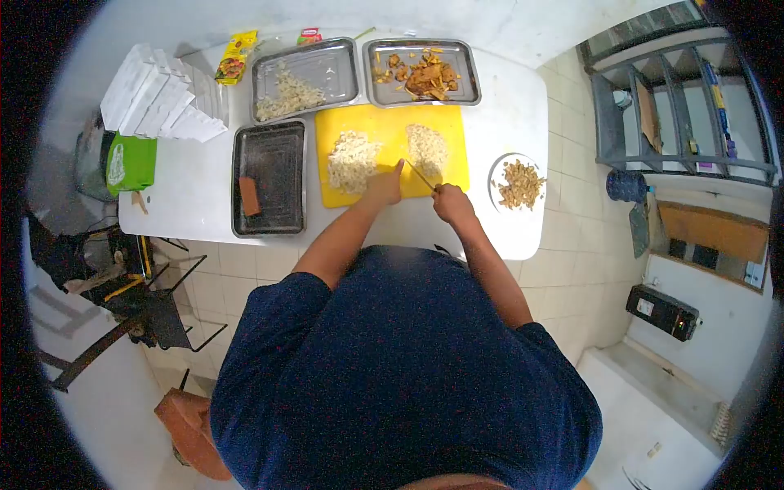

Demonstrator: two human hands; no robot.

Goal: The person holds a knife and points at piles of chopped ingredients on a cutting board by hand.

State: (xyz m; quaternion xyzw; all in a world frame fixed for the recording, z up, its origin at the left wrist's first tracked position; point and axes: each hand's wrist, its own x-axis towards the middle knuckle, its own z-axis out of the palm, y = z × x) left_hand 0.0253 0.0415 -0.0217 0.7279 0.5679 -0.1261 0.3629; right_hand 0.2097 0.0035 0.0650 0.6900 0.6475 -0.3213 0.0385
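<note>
My right hand (pixel 452 203) is wrapped round the handle of a knife (pixel 420 175). Its blade points up and left across a yellow cutting board (pixel 392 122), along the edge of a pale chopped pile (pixel 426 149). My left hand (pixel 385 186) rests at the board's lower middle, thumb stretched out close to the knife tip; its other fingers are partly hidden, and nothing shows in its grip. Beside that hand, on the left half of the board, lies a larger heap of pale chopped pieces (pixel 353 159).
Behind the board stand a metal tray of pale pieces (pixel 349 61) and a metal tray of browned food (pixel 467 57). A dark tray (pixel 269 224) holds an orange-brown block (pixel 249 196). At right is a plate (pixel 495 167) of brown pieces; white boxes (pixel 159 94) stand left.
</note>
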